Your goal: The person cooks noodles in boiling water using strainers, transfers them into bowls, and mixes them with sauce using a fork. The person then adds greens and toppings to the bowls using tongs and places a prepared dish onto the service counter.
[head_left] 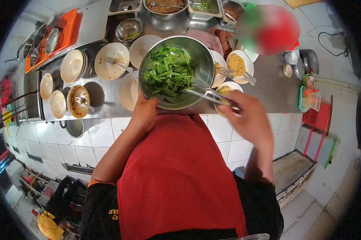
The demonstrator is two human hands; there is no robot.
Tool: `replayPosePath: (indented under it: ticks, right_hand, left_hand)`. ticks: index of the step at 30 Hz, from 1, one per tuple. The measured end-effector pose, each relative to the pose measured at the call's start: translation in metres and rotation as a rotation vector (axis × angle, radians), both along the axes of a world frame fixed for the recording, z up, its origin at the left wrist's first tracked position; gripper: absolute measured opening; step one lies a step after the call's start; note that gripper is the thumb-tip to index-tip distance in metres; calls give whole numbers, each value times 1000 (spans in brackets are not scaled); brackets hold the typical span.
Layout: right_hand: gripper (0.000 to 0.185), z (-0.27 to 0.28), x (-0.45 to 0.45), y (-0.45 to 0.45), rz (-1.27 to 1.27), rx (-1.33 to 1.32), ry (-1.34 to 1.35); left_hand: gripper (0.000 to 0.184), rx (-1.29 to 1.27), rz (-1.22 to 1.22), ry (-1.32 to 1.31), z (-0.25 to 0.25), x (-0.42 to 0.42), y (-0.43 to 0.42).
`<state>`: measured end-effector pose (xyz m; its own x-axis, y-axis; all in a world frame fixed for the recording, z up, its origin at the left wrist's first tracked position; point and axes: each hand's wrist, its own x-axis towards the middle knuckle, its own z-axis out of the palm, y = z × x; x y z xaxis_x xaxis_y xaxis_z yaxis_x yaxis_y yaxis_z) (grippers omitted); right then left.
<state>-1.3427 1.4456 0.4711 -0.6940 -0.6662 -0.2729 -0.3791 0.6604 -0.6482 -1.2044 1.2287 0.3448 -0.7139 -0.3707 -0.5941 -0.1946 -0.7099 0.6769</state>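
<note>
My left hand (144, 112) grips the near-left rim of a large metal bowl (204, 60), tilted toward me above the counter. Chopped green leafy vegetables (170, 74) lie inside it. A pair of metal tongs (208, 95) is held in my closed right hand (246, 116), which is slightly blurred. The tips of the tongs reach into the bowl at the right edge of the greens. Just beyond the tongs, partly hidden by them and my hand, sits a bowl with yellow noodles (227, 89).
Another noodle bowl (237, 65) with tongs stands on the steel counter (276, 90). Used bowls (110, 60) and stacked bowls (72, 66) are at left. Food trays (204, 8) line the back, near sliced meat (224, 40). An orange tray (70, 30) holds pans. A person (52, 224) is at lower left.
</note>
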Motion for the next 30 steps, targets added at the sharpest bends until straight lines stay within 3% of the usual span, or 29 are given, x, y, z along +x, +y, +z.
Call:
replayPosePath:
  ticks: [2,4,5,7,13,17,19,20,23,26,28,30]
  right_hand:
    - [22,-25,9,-38,231,82,250]
    - [23,-53,12,-63,347,134,293]
    - [23,-60,10,-70,371,134,299]
    - [21,-69,8,-82,389,137,269]
    - [22,-64,11,-103,403,121,314]
    - [18,-70,12,-118,427,196,332]
    - [17,-73,4,-121,436,117,325]
    - [17,-73,-1,-119,428,117,329]
    - [18,-73,-30,-94,326,19,119]
    - [12,-83,-51,-55,41,-261,-529]
    - [10,-79,-54,-38,-10,-296,-556]
    - [8,-78,-57,-22,-56,-349,-604]
  left_hand:
    - [66,-10,4,-27,2,1,0]
    - [89,39,-76,50,-6,6,-4]
    - [89,41,-53,56,-17,8,-5]
    - [92,-249,-142,162,-35,13,-7]
    - [93,-418,-160,132,-34,19,-14]
    - [92,-306,-156,181,-28,16,-18]
    - [92,-56,-134,144,-25,12,-21]
    - [92,-57,-141,147,-30,11,-21]
    - [93,-154,-129,137,-49,7,-20]
    - [93,18,-72,198,-50,2,-19]
    - [72,1,-33,156,-42,-6,-20]
    - [70,36,-45,102,-25,-13,-19]
